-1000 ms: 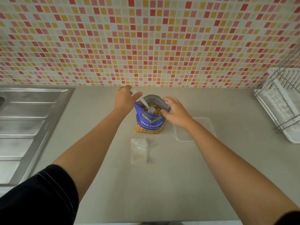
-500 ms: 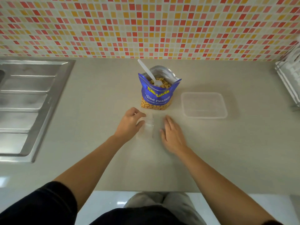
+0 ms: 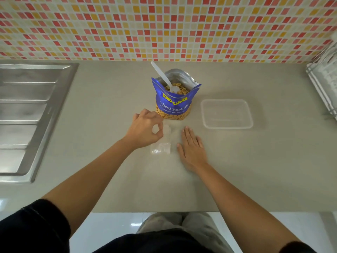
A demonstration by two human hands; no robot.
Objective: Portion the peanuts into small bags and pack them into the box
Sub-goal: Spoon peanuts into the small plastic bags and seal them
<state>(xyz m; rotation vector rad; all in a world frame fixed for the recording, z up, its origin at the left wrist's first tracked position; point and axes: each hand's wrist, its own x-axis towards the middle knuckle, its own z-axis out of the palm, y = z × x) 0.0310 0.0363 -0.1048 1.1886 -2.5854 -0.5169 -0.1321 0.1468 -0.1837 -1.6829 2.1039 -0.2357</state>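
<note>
Bags [image 3: 161, 147] lie flat on the counter [image 3: 237, 170]; our left hand [image 3: 145, 128] pinches one, right hand [image 3: 191, 148] rests flat beside. We should peel a single bag slowly.

**Grey-beige counter and its load**

The smooth grey-beige countertop [image 3: 255, 170] runs from a stainless-steel drainboard [image 3: 27, 115] sunk in at its left end to a white dish rack [image 3: 324, 84] at its right edge. An opened blue foil bag of salted peanuts [image 3: 173, 106] stands upright just beyond the left hand's [image 3: 145, 128] fingertips. Small clear plastic bags [image 3: 161, 148] lie flat between the two hands' fingers — the left thumb and forefinger pinch at their far end. The right hand [image 3: 191, 148] rests palm-down on the surface, fingers straight. Beyond and right of its fingertips, apart from them, sits a clear rectangular plastic box [image 3: 227, 114].
</note>
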